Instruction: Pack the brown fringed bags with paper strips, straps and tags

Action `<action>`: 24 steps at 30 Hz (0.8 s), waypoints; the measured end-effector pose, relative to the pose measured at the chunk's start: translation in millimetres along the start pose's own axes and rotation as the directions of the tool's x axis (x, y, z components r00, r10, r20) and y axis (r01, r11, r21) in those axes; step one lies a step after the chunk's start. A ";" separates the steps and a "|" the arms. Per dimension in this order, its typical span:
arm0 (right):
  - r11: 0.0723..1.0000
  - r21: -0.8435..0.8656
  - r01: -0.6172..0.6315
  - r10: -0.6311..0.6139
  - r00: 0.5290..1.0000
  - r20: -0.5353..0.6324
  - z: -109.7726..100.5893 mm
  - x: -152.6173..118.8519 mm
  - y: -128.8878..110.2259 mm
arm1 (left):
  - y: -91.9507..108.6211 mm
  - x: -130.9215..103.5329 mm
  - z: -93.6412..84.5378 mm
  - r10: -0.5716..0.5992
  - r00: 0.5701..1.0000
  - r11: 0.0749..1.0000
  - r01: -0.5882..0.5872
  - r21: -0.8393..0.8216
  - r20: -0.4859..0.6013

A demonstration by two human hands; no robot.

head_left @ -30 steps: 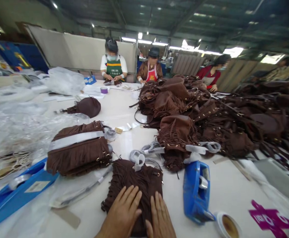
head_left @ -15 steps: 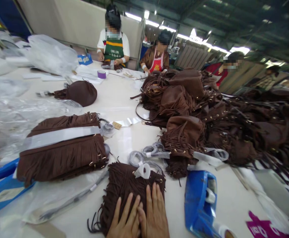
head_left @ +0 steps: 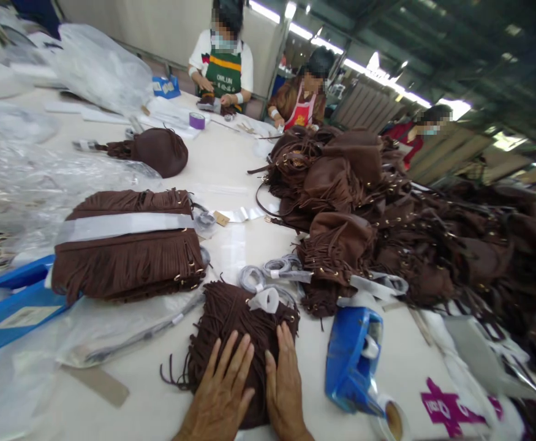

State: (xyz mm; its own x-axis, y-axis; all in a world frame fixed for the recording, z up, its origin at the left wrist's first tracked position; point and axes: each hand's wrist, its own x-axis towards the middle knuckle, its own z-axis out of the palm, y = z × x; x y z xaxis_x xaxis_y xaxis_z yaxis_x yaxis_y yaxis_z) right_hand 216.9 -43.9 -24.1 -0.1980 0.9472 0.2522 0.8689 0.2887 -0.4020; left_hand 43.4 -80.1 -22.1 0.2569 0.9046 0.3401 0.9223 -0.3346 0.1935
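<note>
A dark brown fringed bag (head_left: 231, 312) lies flat on the table in front of me, its strap coiled and wrapped in pale film at the top. My left hand (head_left: 225, 383) rests on its left part, fingers stretched out over the fringe. On the bag's right edge lies my right hand (head_left: 286, 386), fingers straight and held close together. Just beyond the bag are wrapped strap coils (head_left: 252, 278). To the right stands a blue tape dispenser (head_left: 353, 361) with a roll of tape (head_left: 394, 419) at its near end.
Stacked fringed bags with a white band (head_left: 130, 226) lie at the left, beside a blue bin (head_left: 29, 312) and clear plastic bags (head_left: 65, 159). A large heap of brown bags (head_left: 341, 171) fills the right. Across the table, people (head_left: 224, 67) work. A purple tape roll (head_left: 196, 120) lies farther back.
My hands have moved apart: the left lies farther left on the bag, the right along its right edge. The camera view has shifted slightly.
</note>
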 end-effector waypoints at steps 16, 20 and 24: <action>0.805 -0.580 0.122 -0.226 0.968 -0.110 -69.0 -29.4 25.4 | 0.7 -2.7 -5.8 -0.050 0.976 0.983 0.010 -0.184 -0.214; 0.847 -0.430 0.312 -0.373 0.925 -0.065 -28.3 -18.0 -10.5 | -4.4 -4.7 5.2 -0.030 0.963 0.985 -0.017 -0.171 -0.268; 0.828 -0.223 0.514 -0.486 0.857 0.168 -0.5 17.9 -34.6 | -10.1 -6.4 18.0 -0.008 0.952 0.988 -0.039 -0.146 -0.305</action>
State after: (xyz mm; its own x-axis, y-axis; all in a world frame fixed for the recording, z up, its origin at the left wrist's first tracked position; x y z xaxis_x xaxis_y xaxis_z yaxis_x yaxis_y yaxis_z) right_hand 183.6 -37.0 -5.2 -0.6687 0.6952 0.2636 0.7194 0.6945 -0.0068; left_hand 37.7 -77.9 -42.8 0.1494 0.7834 0.6033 0.8593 -0.4047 0.3127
